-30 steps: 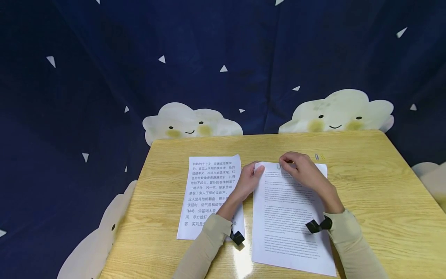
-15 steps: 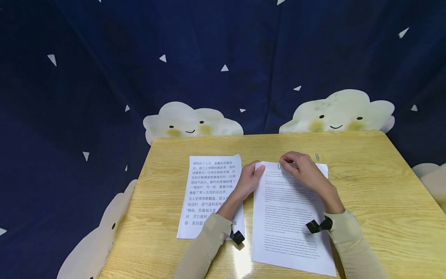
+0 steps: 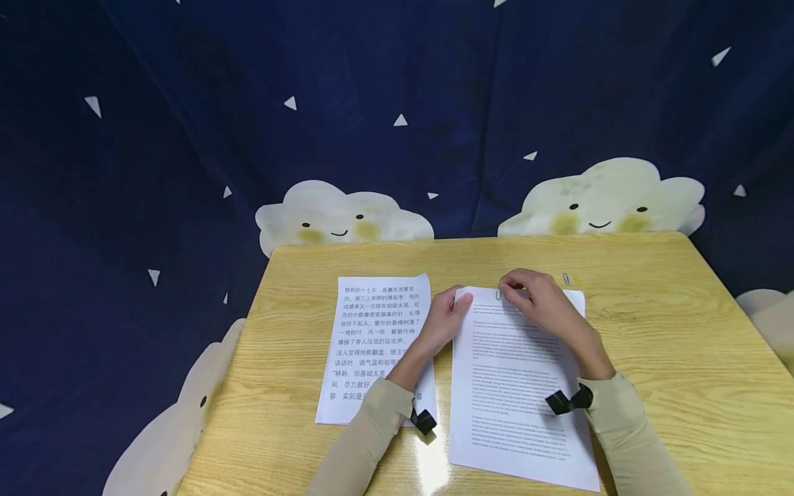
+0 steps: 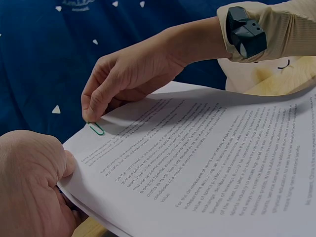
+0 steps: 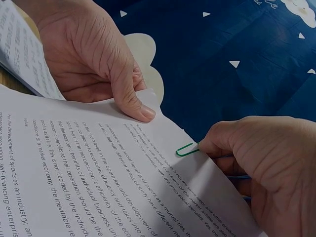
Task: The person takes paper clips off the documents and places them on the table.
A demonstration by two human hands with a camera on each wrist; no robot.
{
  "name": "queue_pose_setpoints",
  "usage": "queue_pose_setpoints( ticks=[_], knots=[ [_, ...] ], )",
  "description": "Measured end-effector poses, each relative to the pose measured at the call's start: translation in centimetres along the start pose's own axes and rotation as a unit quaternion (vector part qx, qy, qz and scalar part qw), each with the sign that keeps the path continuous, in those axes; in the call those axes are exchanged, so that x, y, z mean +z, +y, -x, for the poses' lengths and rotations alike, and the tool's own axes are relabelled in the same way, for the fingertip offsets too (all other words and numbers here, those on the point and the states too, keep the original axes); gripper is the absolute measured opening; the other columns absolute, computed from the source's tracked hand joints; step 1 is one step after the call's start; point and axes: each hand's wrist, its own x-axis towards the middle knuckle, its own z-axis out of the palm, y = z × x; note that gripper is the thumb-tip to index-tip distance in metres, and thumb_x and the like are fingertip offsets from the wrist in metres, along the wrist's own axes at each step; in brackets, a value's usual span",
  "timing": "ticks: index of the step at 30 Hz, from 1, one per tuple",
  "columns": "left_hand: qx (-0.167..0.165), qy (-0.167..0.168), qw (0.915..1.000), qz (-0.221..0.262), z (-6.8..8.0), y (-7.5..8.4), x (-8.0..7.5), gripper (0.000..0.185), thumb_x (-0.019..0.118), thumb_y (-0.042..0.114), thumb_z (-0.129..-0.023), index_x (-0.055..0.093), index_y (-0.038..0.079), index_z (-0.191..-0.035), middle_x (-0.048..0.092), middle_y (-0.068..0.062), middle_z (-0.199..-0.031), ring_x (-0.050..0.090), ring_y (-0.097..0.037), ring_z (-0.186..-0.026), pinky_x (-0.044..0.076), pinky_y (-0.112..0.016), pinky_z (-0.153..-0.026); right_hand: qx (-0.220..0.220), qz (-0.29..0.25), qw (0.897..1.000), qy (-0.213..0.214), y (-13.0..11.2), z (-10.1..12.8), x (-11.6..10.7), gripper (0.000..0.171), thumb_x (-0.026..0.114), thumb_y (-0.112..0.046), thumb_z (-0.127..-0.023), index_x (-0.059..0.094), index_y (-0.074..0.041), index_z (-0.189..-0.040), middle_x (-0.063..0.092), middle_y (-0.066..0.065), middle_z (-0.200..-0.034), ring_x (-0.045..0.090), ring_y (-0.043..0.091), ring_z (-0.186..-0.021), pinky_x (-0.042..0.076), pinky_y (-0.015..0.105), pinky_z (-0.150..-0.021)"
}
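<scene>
The right hand (image 3: 546, 303) pinches a green clip (image 5: 186, 149) between its fingers (image 5: 217, 143) at the top edge of the English sheets (image 3: 515, 386), which lie on the wooden worktop (image 3: 670, 344) just right of a Chinese page (image 3: 372, 331). The left hand (image 3: 442, 320) grips the stack's top left corner, thumb (image 5: 136, 101) pressed on the upper face and the other fingers curled under, lifting that corner slightly off the worktop. Two more clips (image 3: 569, 279) lie near the sheets' top right corner, beyond the right hand.
</scene>
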Motion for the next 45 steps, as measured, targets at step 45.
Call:
queue_pose_setpoints(
  ticks=[45],
  knots=[
    [-0.013, 0.021, 0.9997, -0.006, 0.1, -0.3, -0.2, 0.027, 0.053, 0.019, -0.110, 0.071, 0.002, -0.122, 0.076, -0.017, -0.099, 0.070, -0.019, -0.073, 0.055, -0.026, -0.067, -0.004, 0.008, 0.999, 0.037, 0.1, 0.1, -1.8, 0.010, 0.067, -0.011, -0.103, 0.074, -0.008, -0.096, 0.067, 0.002, -0.087, 0.052, 0.016, -0.068, 0.042, 0.022, -0.058]
  ],
)
